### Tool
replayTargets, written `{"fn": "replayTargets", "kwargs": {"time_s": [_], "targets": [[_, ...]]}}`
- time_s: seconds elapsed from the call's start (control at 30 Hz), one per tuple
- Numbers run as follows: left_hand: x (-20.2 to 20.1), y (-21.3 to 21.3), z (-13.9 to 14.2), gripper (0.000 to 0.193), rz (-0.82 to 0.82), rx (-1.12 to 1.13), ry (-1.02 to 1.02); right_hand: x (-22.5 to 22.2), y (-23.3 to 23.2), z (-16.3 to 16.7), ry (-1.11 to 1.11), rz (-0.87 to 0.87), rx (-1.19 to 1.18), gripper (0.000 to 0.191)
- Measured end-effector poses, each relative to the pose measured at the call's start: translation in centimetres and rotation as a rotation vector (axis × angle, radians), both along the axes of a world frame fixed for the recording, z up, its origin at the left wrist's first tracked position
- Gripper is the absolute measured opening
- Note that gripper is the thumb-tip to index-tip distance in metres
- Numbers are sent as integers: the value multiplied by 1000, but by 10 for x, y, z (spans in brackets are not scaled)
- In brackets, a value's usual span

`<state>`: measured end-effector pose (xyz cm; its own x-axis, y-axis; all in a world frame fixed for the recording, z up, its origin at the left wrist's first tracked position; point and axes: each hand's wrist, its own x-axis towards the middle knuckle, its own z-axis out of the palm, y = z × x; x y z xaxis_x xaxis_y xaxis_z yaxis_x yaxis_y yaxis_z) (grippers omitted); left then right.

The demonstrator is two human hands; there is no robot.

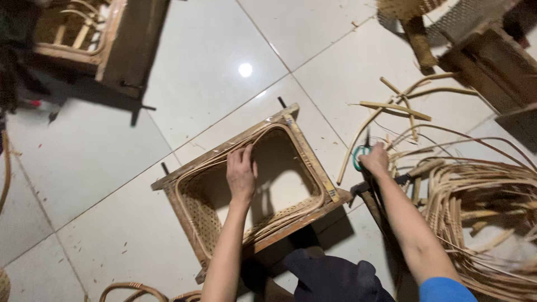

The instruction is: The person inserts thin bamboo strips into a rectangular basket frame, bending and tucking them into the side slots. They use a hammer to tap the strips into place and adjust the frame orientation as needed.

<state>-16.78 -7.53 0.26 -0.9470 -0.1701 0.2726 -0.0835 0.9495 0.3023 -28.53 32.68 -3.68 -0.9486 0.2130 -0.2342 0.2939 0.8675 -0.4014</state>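
Pressing down with fingers together, the left hand steadies the cane strip along the far rim of the wooden frame mould, inside which the woven basket sits on the tiled floor. Curled fingers of the right hand close around green-handled cutters beside the heap of cane strips. Doing this well likely means keeping the strip tight against the rim while the cutters come across.

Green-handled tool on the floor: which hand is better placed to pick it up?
Right. The right hand already rests on the green-handled tool beside the cane pile, while the left hand is pressed on the cane rim inside the wooden frame.
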Motion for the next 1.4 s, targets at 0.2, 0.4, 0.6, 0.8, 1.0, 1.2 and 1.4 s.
{"fn": "replayTargets", "kwargs": {"time_s": [0.2,0.4,0.6,0.8,1.0,1.2,1.4], "targets": [[-16,6,-19,41,70,-58,-160,19,38,13,-98,-205,-547,59],[1,16,-19,57,84,-33,-72,37,20,71,-183,-66,-787,46],[8,27,-3,69,90,-29,-102,-11,-93,126,-119,760,-172,50],[11,26,8,70,73,13,-169,-71,-178,149,159,1298,303,58],[15,31,16,70,77,14,-180,-104,-203,137,354,1533,396,41],[16,33,17,73,86,37,-206,-110,-229,113,444,1724,357,42],[18,33,13,74,99,-9,-212,-122,-221,87,563,1849,458,26]]}}
